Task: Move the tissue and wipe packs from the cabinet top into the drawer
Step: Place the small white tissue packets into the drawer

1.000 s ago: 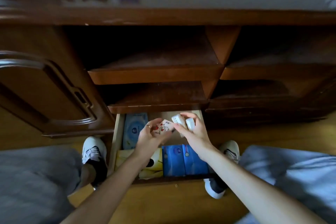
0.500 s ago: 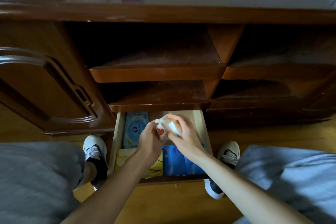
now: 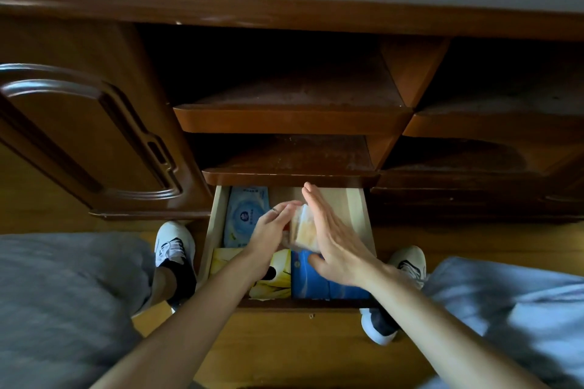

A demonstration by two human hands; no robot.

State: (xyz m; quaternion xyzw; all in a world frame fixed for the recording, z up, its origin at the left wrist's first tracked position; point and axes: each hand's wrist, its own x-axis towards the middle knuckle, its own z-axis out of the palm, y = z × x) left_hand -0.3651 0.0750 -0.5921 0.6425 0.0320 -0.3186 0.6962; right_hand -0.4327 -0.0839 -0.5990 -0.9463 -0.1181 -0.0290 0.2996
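your left hand [image 3: 271,227] and right hand [image 3: 335,240] stand flat, palms facing, pressing small crinkly plastic tissue packs [image 3: 302,229] between them above the open pale-wood drawer [image 3: 357,215]. below them in the drawer lie a soft light-blue wipe pack [image 3: 245,218] at the back left, a glossy yellow pack [image 3: 275,278] at the front left and a smooth blue pack [image 3: 319,281] beside it. the dark varnished cabinet [image 3: 94,136] rises behind, its rounded shelves [image 3: 284,117] dusty.
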